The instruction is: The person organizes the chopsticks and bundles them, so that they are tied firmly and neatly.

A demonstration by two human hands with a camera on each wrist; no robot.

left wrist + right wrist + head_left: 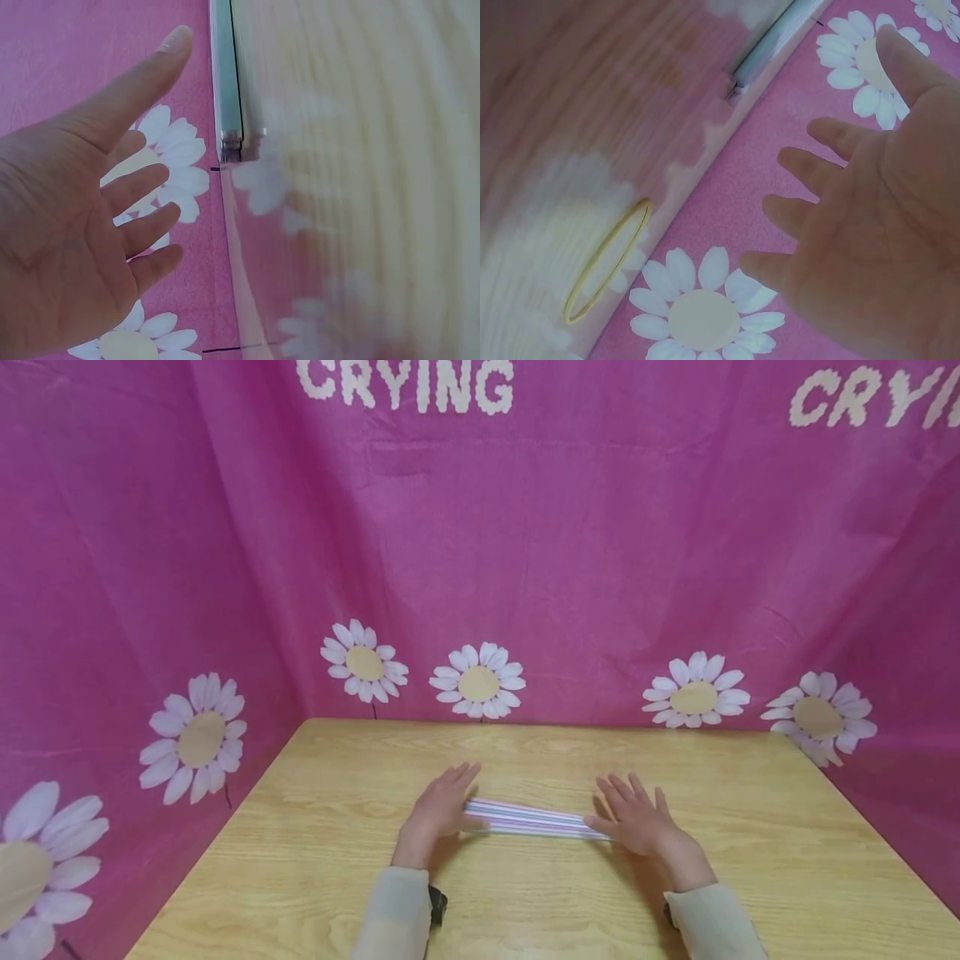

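A row of slim, pastel pencil-like sticks lies crosswise on the table between my hands. In the left wrist view the nearest stick is pale teal with a silvery band at its end. My left hand is beside the left end, fingers extended and thumb apart, nothing in its palm. My right hand spreads its fingers at the other end, its thumb overlapping the sticks in the head view. The right wrist view shows the right palm bare, and a yellow rubber band on the table.
The glossy wood-grain table reaches back to a magenta curtain printed with white daisies and lettering. More of the curtain hangs along the left and right sides. Dark bands show at both sleeve cuffs.
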